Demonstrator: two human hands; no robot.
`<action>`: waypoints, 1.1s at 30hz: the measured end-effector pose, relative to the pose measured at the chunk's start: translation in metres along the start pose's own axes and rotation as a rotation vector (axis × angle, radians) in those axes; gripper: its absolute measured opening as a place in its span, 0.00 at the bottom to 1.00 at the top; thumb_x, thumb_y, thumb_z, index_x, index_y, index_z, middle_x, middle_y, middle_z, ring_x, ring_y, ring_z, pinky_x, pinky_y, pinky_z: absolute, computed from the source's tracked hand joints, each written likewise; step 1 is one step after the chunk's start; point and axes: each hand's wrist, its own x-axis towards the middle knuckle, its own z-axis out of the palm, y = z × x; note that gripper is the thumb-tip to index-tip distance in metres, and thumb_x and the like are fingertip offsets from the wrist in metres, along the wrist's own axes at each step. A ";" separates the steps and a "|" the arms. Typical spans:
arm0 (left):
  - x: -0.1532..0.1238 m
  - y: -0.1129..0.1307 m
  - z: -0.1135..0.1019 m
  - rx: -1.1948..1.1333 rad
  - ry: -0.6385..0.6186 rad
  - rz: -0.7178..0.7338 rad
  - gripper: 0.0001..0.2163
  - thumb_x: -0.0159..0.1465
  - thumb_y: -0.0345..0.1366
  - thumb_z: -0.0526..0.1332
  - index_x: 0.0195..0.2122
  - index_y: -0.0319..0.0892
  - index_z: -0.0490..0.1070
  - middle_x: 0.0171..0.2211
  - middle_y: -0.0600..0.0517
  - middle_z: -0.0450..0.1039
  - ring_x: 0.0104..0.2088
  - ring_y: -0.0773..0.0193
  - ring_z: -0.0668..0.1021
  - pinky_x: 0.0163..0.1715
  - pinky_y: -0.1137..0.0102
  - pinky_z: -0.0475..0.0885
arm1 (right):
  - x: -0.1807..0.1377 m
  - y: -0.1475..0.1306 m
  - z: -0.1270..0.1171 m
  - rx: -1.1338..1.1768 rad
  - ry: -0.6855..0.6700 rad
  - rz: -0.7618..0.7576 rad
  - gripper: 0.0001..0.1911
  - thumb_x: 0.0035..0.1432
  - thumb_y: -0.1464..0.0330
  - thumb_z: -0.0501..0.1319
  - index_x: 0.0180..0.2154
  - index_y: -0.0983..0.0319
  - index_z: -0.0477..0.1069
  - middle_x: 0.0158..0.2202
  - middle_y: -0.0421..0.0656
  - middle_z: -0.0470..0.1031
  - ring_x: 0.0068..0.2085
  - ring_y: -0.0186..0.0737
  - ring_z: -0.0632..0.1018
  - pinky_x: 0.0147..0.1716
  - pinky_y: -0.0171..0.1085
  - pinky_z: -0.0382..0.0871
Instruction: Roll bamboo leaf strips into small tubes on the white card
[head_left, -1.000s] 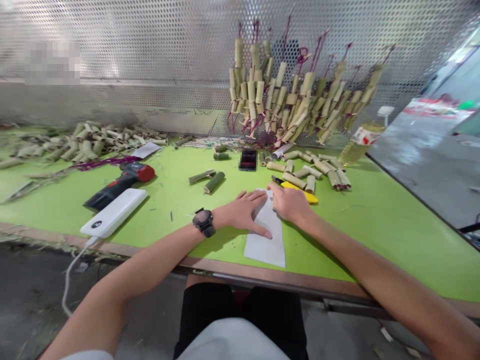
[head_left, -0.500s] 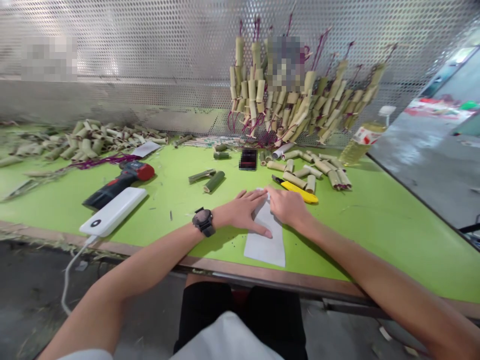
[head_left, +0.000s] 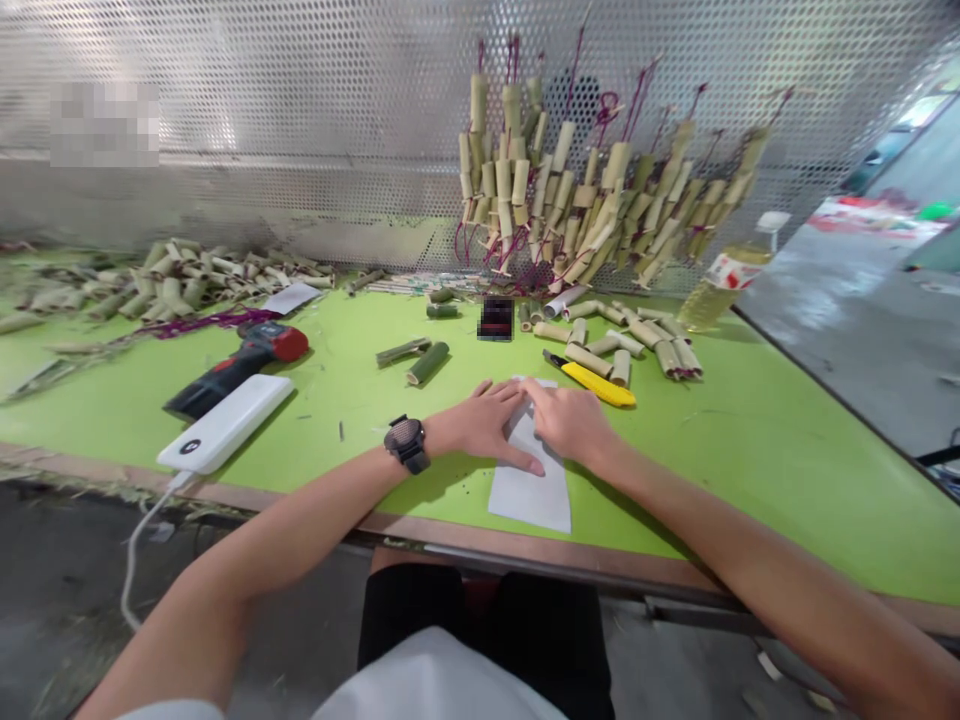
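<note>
A strip of white paper [head_left: 541, 495] lies on the green tabletop in front of me. My left hand [head_left: 487, 425] rests flat over its left side, fingers spread, with a dark watch on the wrist. Touching the paper's upper part is the index finger of my right hand [head_left: 574, 420]; the other fingers are curled under, and whatever they may hold is hidden. Just beyond my right hand sits a yellow utility knife [head_left: 600, 384], not touched. Small dark specks lie left of the paper.
Cut bamboo tubes [head_left: 589, 355] lie behind the knife, with strung bamboo pieces [head_left: 600, 200] against the perforated metal panel. A cordless drill [head_left: 240, 368], a white power bank [head_left: 229, 423] with a cable and a bamboo pile [head_left: 172, 280] are left. An oil bottle [head_left: 720, 290] stands right.
My right hand has shifted slightly left along the upper part of the paper, with its index finger nearer my left fingertips. The left hand and the paper have stayed in place.
</note>
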 end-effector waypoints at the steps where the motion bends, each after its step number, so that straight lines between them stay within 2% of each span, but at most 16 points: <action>1: 0.000 0.000 0.000 0.001 0.000 -0.002 0.59 0.56 0.78 0.58 0.77 0.42 0.46 0.77 0.42 0.45 0.76 0.40 0.49 0.74 0.49 0.37 | 0.000 0.000 0.000 0.000 -0.001 0.002 0.25 0.70 0.70 0.45 0.62 0.61 0.69 0.41 0.50 0.84 0.38 0.47 0.81 0.30 0.39 0.57; 6: -0.001 0.000 0.000 0.003 -0.023 -0.041 0.61 0.56 0.78 0.57 0.78 0.40 0.41 0.78 0.41 0.36 0.77 0.39 0.45 0.74 0.49 0.36 | 0.005 0.006 -0.001 -0.057 0.019 0.101 0.23 0.70 0.69 0.47 0.60 0.61 0.71 0.41 0.51 0.84 0.40 0.50 0.81 0.32 0.39 0.57; 12: 0.000 -0.002 0.000 0.001 -0.023 -0.010 0.60 0.56 0.78 0.57 0.78 0.40 0.43 0.78 0.41 0.40 0.77 0.40 0.46 0.74 0.48 0.36 | 0.003 0.003 -0.002 -0.009 -0.012 0.026 0.25 0.69 0.70 0.45 0.62 0.62 0.69 0.39 0.50 0.84 0.36 0.47 0.81 0.29 0.39 0.54; 18: 0.000 -0.003 0.001 0.008 -0.030 -0.029 0.61 0.55 0.78 0.56 0.78 0.42 0.40 0.78 0.42 0.37 0.77 0.38 0.45 0.74 0.48 0.37 | 0.011 0.011 -0.002 -0.057 0.031 0.124 0.23 0.69 0.69 0.46 0.60 0.61 0.70 0.41 0.50 0.84 0.41 0.50 0.81 0.31 0.39 0.57; 24: 0.000 -0.002 0.001 0.011 -0.013 -0.009 0.60 0.56 0.78 0.57 0.77 0.39 0.46 0.77 0.39 0.43 0.76 0.39 0.49 0.74 0.49 0.37 | 0.001 -0.002 -0.001 0.009 -0.028 -0.017 0.24 0.69 0.71 0.45 0.61 0.62 0.69 0.38 0.48 0.84 0.35 0.46 0.81 0.28 0.39 0.55; 28: -0.001 -0.002 0.001 0.005 -0.022 -0.027 0.61 0.55 0.79 0.57 0.78 0.41 0.41 0.78 0.42 0.37 0.76 0.38 0.45 0.74 0.48 0.36 | 0.009 0.008 -0.002 -0.062 0.013 0.099 0.23 0.69 0.70 0.46 0.60 0.61 0.70 0.42 0.51 0.84 0.41 0.49 0.81 0.31 0.39 0.57; 30: -0.001 -0.002 0.001 0.005 -0.025 -0.026 0.61 0.55 0.78 0.57 0.78 0.41 0.40 0.78 0.42 0.37 0.76 0.38 0.45 0.74 0.48 0.36 | 0.010 0.008 -0.002 -0.076 0.014 0.126 0.23 0.70 0.70 0.46 0.59 0.62 0.71 0.43 0.52 0.84 0.42 0.50 0.81 0.32 0.39 0.58; 33: 0.000 -0.002 0.002 0.002 -0.014 -0.014 0.59 0.56 0.77 0.58 0.77 0.41 0.45 0.77 0.40 0.41 0.76 0.39 0.47 0.73 0.48 0.37 | 0.003 0.000 0.000 -0.034 -0.005 0.035 0.25 0.70 0.70 0.45 0.62 0.63 0.69 0.42 0.52 0.84 0.39 0.48 0.81 0.31 0.38 0.58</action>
